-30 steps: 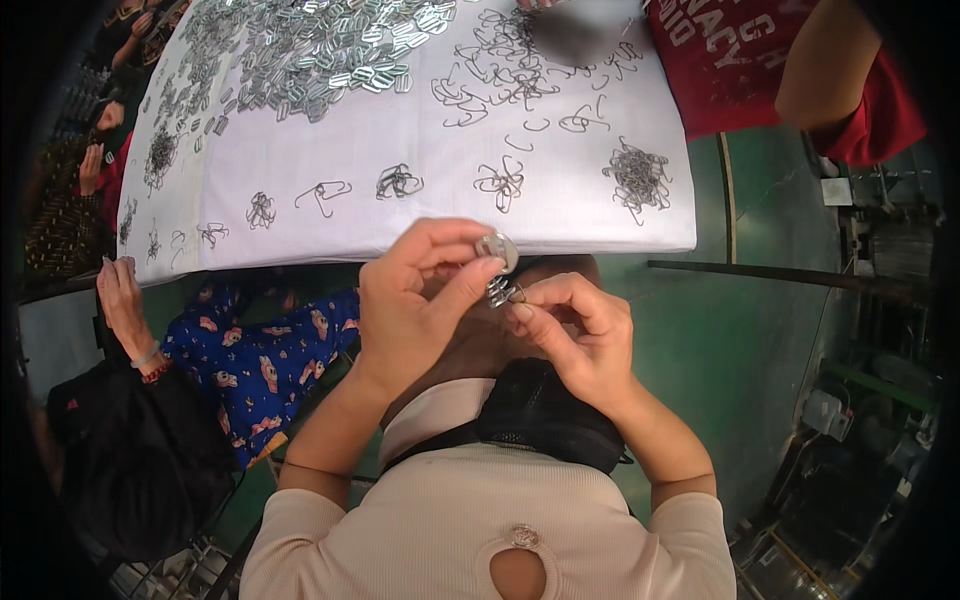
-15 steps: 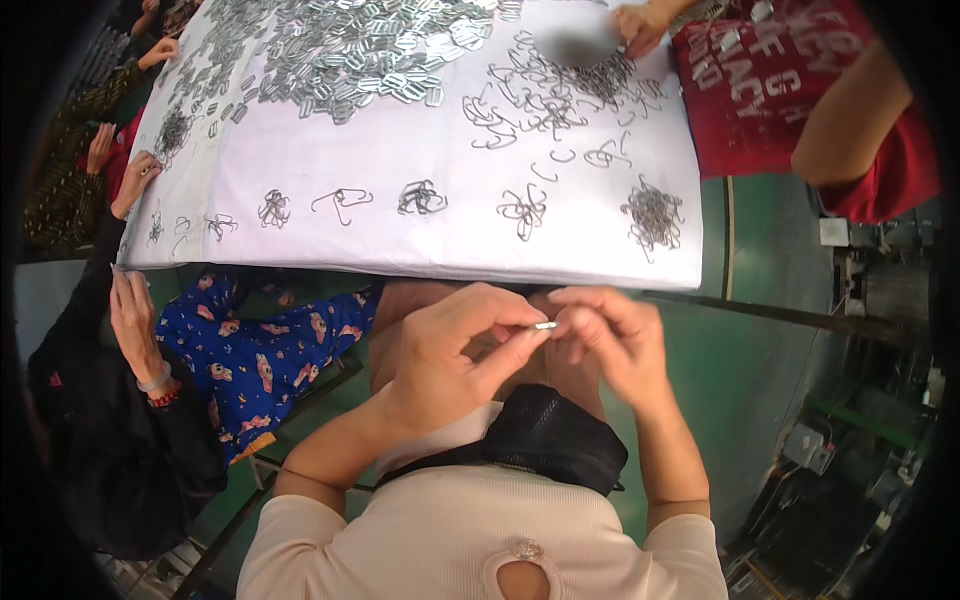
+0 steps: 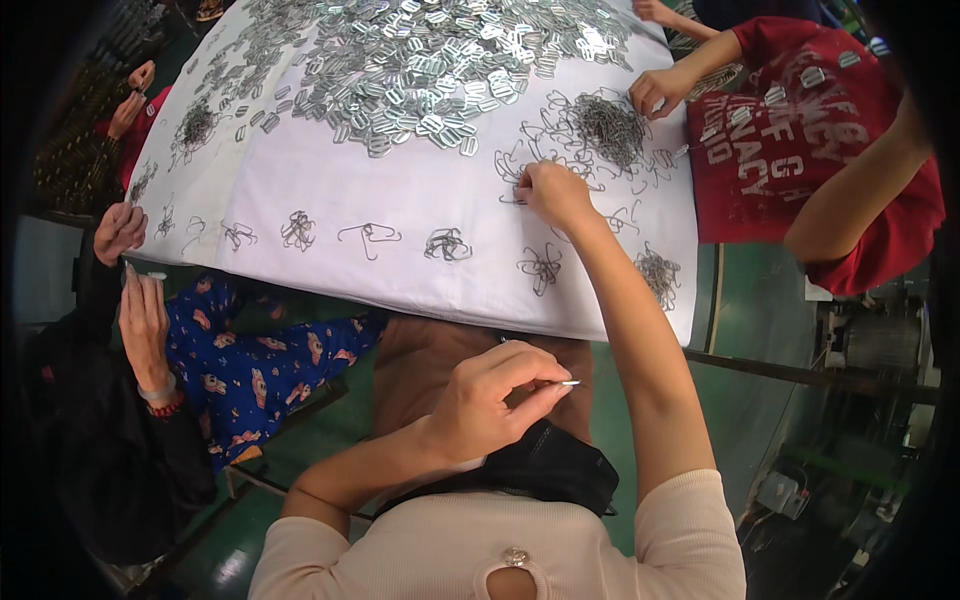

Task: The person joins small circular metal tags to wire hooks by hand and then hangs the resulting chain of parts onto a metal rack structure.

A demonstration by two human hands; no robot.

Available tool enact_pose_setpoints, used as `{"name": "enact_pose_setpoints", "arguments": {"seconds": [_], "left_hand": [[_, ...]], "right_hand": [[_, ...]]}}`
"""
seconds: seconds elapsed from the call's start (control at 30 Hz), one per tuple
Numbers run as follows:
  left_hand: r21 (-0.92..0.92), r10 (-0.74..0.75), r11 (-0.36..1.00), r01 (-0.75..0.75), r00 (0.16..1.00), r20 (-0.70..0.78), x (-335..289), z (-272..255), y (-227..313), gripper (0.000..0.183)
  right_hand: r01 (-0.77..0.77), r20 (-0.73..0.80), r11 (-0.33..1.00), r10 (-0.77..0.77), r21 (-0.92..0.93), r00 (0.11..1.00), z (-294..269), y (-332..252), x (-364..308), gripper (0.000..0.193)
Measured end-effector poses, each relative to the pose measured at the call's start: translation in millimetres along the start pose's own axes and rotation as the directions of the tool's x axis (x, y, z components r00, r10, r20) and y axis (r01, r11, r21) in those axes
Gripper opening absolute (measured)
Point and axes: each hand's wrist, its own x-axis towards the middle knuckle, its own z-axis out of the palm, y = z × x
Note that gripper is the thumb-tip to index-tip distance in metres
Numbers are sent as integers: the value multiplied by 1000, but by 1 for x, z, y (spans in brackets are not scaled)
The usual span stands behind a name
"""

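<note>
My left hand (image 3: 490,400), above my lap, pinches a small flat silvery metal piece (image 3: 570,383) seen edge-on between thumb and forefinger. Out over the white-covered table (image 3: 340,190), my right hand (image 3: 555,195) has its fingertips pressed together at the near side of a loose scatter of bent wire hooks (image 3: 555,135). Whatever lies between those fingertips is too small to make out. Several small clusters of wire hooks, among them one dark tangle (image 3: 447,244), line the table's near edge. Beyond them spreads a big heap of flat silver slotted buckles (image 3: 430,75).
At the right, a person in a red shirt (image 3: 750,150) reaches a hand (image 3: 660,92) beside a dense pile of hooks (image 3: 612,130). To my left, a person in a dark top holds a hand (image 3: 147,325) by the table edge. Machinery (image 3: 870,400) stands at far right.
My right hand has left the metal piece beside my left hand and reached forward to the hooks. My left hand still holds the piece. The view has shifted, bringing the table lower.
</note>
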Motion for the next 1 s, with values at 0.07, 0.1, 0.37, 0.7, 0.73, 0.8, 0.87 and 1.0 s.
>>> {"name": "enact_pose_setpoints", "arguments": {"seconds": [0.07, 0.1, 0.37, 0.7, 0.73, 0.8, 0.87, 1.0], "left_hand": [[-10, 0, 1000, 0, 1000, -12, 0, 0, -3, 12], [-21, -10, 1000, 9, 1000, -13, -2, 0, -3, 12], [-20, -27, 999, 26, 999, -22, -2, 0, -4, 14], [2, -42, 999, 43, 994, -103, 0, 3, -9, 13], [14, -20, 1000, 22, 994, -105, 1, 4, -9, 14], [20, -6, 1000, 8, 995, -96, 0, 6, -10, 14], [31, 10, 1000, -7, 996, -93, -2, 8, -11, 15], [100, 134, 987, -128, 989, -58, 7, -7, -15, 13]], "right_hand": [[69, -28, 992, -72, -105, 997, 5, 2, -1, 16], [73, -23, 992, -75, -106, 997, 6, 7, -1, 16], [-45, -24, 493, 132, 869, 991, -45, 5, -91, 12], [69, -76, 36, 240, 997, 968, -61, -44, -227, 23], [60, -62, 15, 253, 998, 965, -60, -47, -231, 22], [112, -106, -7, 281, 994, 954, -50, -52, -231, 22], [157, -157, 26, 314, 987, 936, -48, -57, -232, 20], [364, -391, 144, 286, 920, 875, -42, -65, -240, 20]]}}
